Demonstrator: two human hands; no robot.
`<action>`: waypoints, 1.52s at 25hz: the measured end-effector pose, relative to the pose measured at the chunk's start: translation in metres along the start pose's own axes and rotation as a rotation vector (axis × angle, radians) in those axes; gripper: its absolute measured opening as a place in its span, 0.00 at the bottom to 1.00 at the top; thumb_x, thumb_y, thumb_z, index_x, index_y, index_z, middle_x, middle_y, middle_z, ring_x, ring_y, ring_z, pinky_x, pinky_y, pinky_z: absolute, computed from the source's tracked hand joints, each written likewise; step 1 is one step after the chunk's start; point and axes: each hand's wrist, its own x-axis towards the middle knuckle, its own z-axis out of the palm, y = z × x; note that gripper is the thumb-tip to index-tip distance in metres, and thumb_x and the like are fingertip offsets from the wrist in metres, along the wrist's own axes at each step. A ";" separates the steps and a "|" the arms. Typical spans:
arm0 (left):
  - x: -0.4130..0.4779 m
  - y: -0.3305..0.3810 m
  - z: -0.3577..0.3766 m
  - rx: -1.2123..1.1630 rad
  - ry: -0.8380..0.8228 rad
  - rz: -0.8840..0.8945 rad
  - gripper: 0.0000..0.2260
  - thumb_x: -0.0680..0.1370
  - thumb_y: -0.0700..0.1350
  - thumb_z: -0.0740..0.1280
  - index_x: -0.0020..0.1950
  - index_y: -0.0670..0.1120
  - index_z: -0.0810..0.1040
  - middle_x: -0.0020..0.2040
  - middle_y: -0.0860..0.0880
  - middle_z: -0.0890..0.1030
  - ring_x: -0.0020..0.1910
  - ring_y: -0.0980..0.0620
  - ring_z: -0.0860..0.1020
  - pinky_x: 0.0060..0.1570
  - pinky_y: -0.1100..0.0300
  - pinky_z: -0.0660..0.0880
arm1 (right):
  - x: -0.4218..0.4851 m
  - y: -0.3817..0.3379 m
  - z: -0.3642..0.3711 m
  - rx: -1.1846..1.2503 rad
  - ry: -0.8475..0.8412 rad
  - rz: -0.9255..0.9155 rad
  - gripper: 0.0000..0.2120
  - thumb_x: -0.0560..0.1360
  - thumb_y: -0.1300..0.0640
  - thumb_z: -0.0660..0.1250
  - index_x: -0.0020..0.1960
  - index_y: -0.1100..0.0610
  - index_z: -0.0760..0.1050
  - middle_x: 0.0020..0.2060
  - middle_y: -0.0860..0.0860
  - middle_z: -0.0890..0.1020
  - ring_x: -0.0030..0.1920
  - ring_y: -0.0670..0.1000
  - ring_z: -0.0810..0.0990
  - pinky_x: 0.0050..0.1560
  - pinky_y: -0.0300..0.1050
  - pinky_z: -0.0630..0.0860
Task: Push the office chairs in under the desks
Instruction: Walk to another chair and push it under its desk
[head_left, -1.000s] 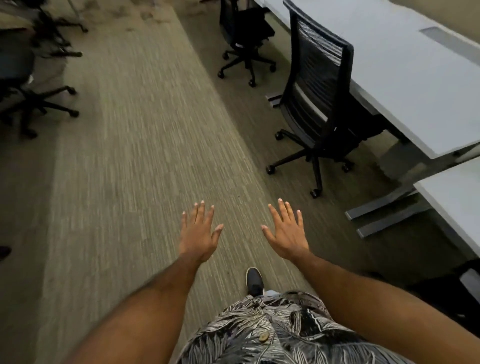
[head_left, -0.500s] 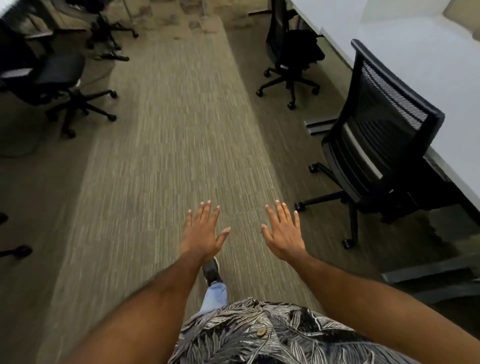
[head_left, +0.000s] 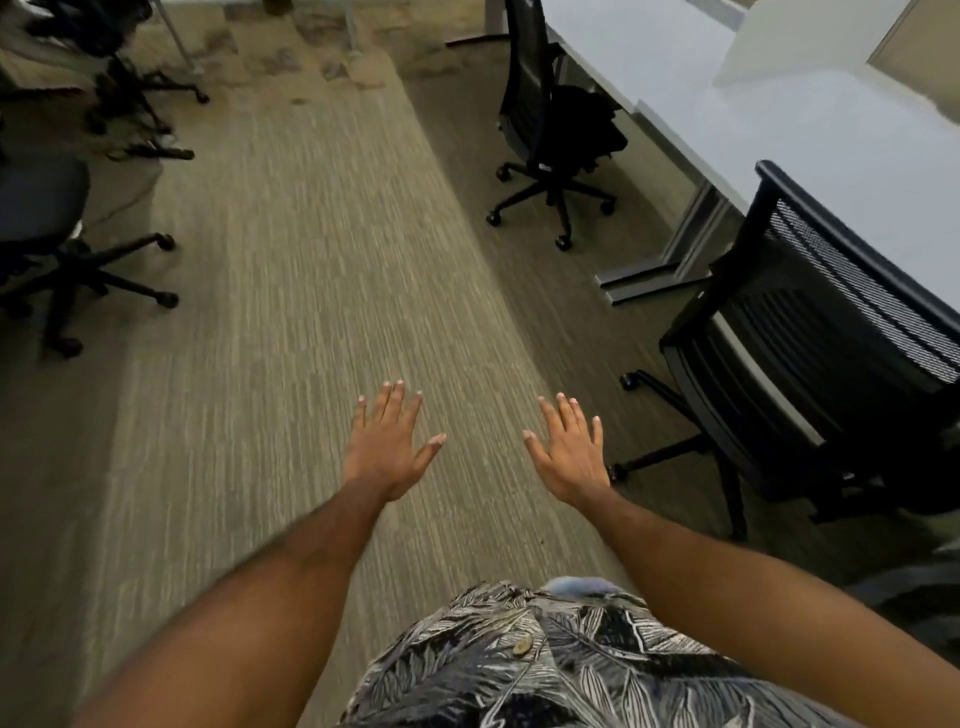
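Note:
A black mesh-backed office chair (head_left: 831, 353) stands at the right, its seat tucked under the pale grey desk (head_left: 831, 135). Farther along the same desk row a second black chair (head_left: 550, 130) stands with its seat partly under the desktop. My left hand (head_left: 387, 447) and my right hand (head_left: 571, 452) hover palm-down over the carpet aisle, fingers spread, holding nothing. My right hand is a short way left of the near chair's wheeled base and touches nothing.
At the left edge a dark chair (head_left: 47, 239) stands out in the open, with more chair bases (head_left: 140, 98) behind it. A lighter carpet strip (head_left: 311, 260) runs ahead between the rows. Grey desk feet (head_left: 649, 275) lie on the floor between the two right-hand chairs.
The view has moved forward along the aisle: the near mesh chair has slid to the lower right and the far chair has come closer. Both hands have kept their spread pose.

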 end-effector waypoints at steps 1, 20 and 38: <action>0.021 -0.009 -0.004 -0.007 0.017 0.005 0.38 0.80 0.69 0.43 0.83 0.47 0.50 0.83 0.44 0.48 0.82 0.46 0.43 0.78 0.43 0.37 | 0.018 -0.004 -0.001 0.000 0.005 0.007 0.32 0.84 0.38 0.49 0.83 0.50 0.49 0.83 0.53 0.48 0.82 0.52 0.41 0.78 0.59 0.35; 0.462 -0.051 -0.080 -0.056 0.034 0.056 0.41 0.77 0.71 0.39 0.83 0.47 0.52 0.83 0.44 0.50 0.82 0.47 0.44 0.78 0.44 0.40 | 0.436 -0.027 -0.102 -0.037 -0.061 0.067 0.33 0.83 0.38 0.50 0.83 0.52 0.50 0.83 0.53 0.48 0.82 0.52 0.41 0.79 0.62 0.37; 0.939 -0.206 -0.184 0.045 -0.022 0.352 0.42 0.77 0.71 0.39 0.83 0.47 0.51 0.83 0.44 0.50 0.82 0.46 0.44 0.79 0.43 0.44 | 0.835 -0.140 -0.162 0.145 0.171 0.366 0.32 0.83 0.39 0.55 0.81 0.51 0.54 0.82 0.53 0.53 0.82 0.53 0.46 0.78 0.63 0.40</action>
